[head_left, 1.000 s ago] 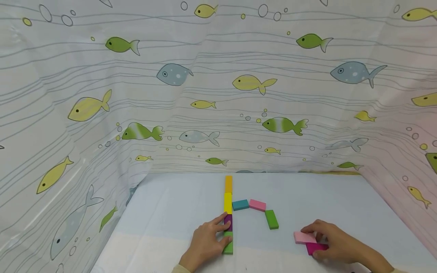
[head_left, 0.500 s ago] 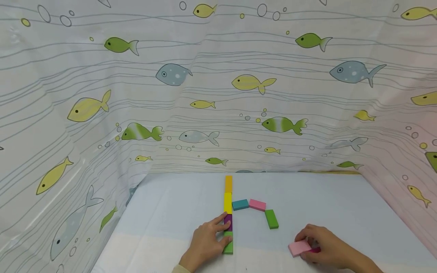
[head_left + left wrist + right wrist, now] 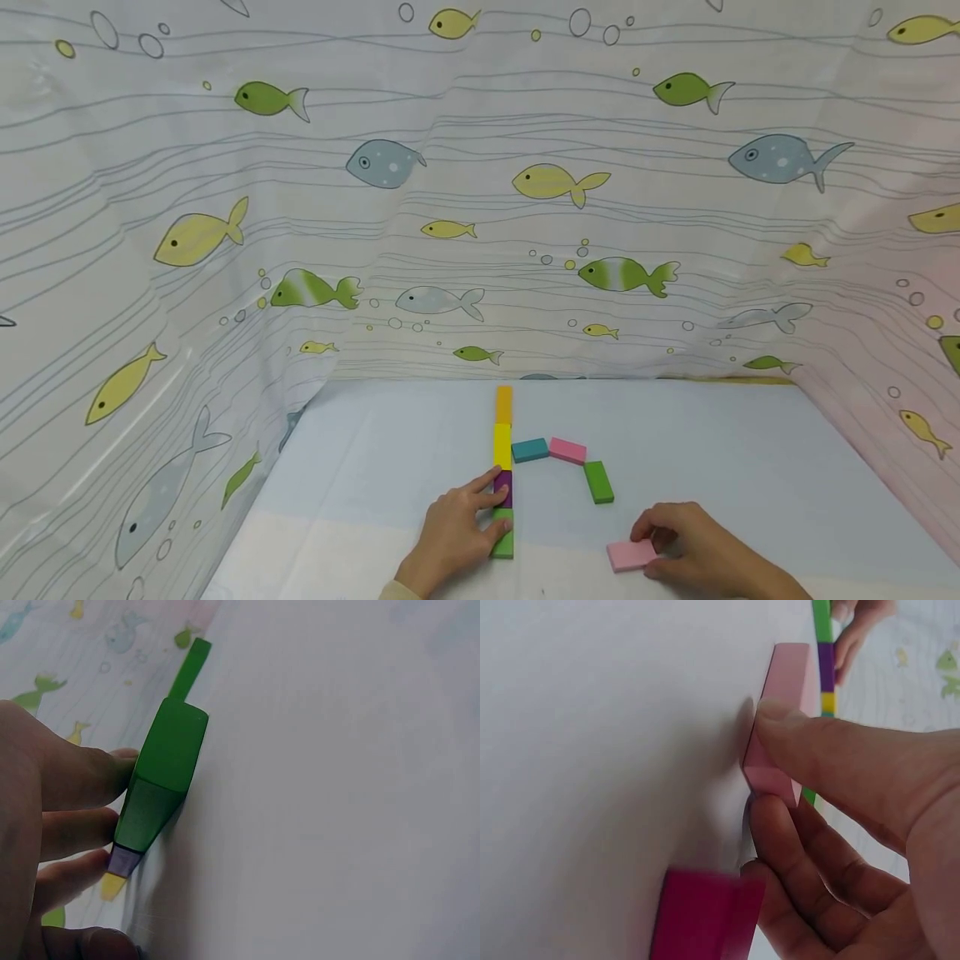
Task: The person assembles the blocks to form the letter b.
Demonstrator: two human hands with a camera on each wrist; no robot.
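My left hand (image 3: 452, 532) rests against a straight column of blocks, its thumb on the green block (image 3: 503, 547) and its fingertips on the purple block (image 3: 502, 495). Beyond them lie a yellow block (image 3: 502, 446) and an orange block (image 3: 504, 405). To the right of the column, my right hand (image 3: 697, 546) pinches a light pink block (image 3: 627, 556) between thumb and fingers, low over the cloth. The right wrist view shows a magenta block (image 3: 705, 915) close to the curled lower fingers; the head view hides it behind the hand.
From the yellow block, a teal block (image 3: 530, 450), a darker pink block (image 3: 567, 450) and another green block (image 3: 598, 482) curve right and toward me. A pale cloth (image 3: 390, 433) covers the table. A fish-patterned curtain (image 3: 480, 267) surrounds it at the back and sides.
My right hand has moved left with the light pink block, which now lies straighter. The magenta block has gone out of sight in the head view. My left hand has stayed in place.
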